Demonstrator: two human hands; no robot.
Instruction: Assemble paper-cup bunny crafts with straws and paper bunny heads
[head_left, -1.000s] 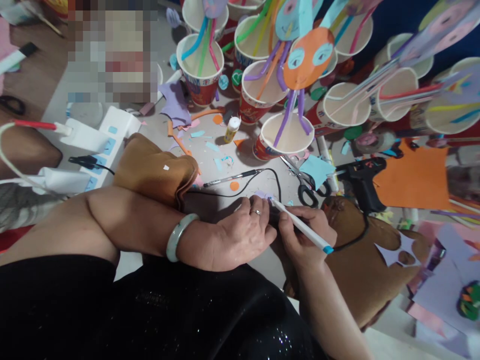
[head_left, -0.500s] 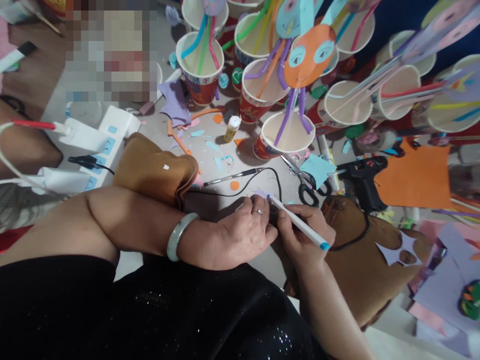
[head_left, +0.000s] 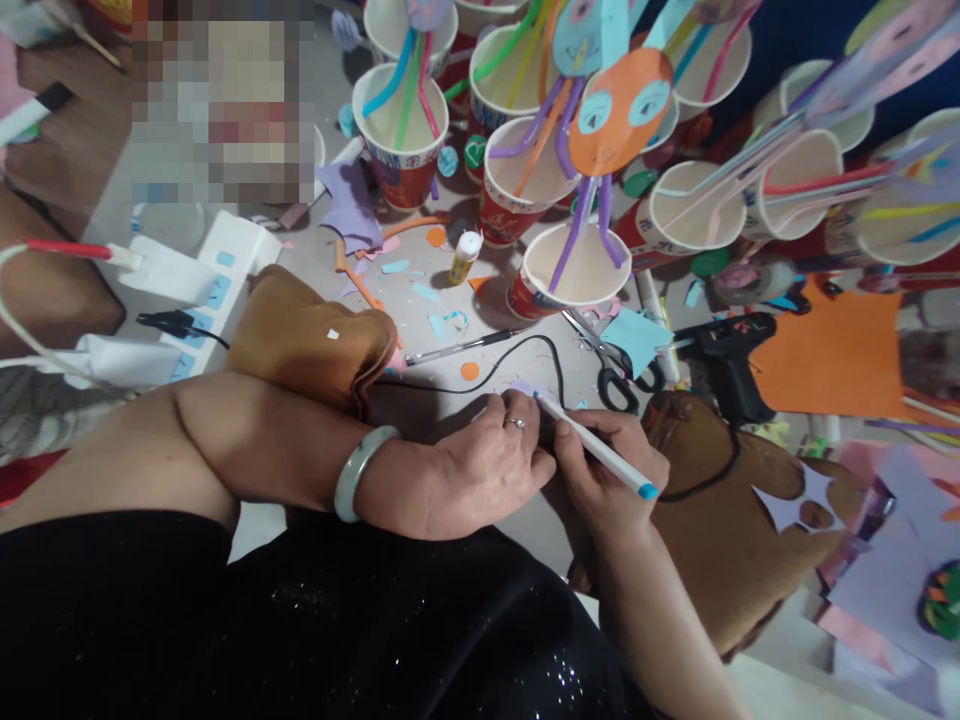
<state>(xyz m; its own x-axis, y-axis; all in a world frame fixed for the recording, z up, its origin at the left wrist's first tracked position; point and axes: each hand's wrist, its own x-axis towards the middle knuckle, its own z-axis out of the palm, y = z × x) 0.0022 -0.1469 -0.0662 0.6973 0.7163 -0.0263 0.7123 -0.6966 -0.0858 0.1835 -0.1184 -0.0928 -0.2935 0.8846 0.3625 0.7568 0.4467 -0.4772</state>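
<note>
My right hand (head_left: pixel 611 465) is closed around a white felt-tip marker (head_left: pixel 600 447) with a blue end, its blue tip pointing down at a small piece of purple paper (head_left: pixel 523 387). Beside it, my left hand (head_left: pixel 487 460), with a ring and a pale green bangle, has its fingers curled down at the paper's near edge. Most of the paper is hidden behind those fingers. Just beyond lie a black cable (head_left: pixel 487 372), a ballpoint pen (head_left: pixel 461 348) and scissors (head_left: pixel 616 378) with black handles.
Paper cups (head_left: pixel 574 265) holding straws and paper faces crowd the back. A black glue gun (head_left: pixel 726 355) and orange paper (head_left: pixel 832 350) are at right. Brown cushions (head_left: pixel 300 330) flank my hands. A white power strip (head_left: pixel 225 265) stands left; a glue stick (head_left: pixel 465 257) stands mid-table.
The ballpoint pen has shifted slightly away from me. The marker has tilted very little; both hands stay in nearly the same place.
</note>
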